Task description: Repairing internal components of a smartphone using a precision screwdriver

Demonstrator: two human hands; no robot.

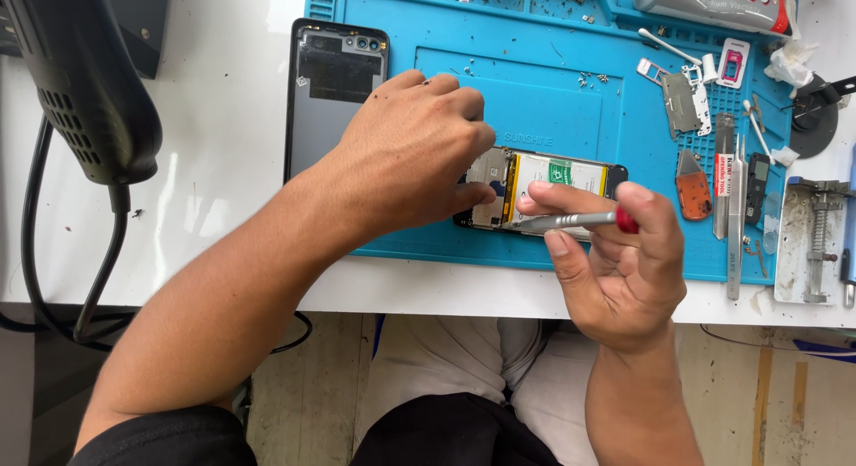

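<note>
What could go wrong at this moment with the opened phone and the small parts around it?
The screwdriver in the right hand points at the opened phone beside its battery; a slip might scratch it. Tiny screws lie loose on the blue mat and could scatter. The left hand hides part of the phone.

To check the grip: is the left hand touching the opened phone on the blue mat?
Touching. The head view shows the left hand lying over the opened phone's left end, with its fingertips pressed on it and no gap.
</note>
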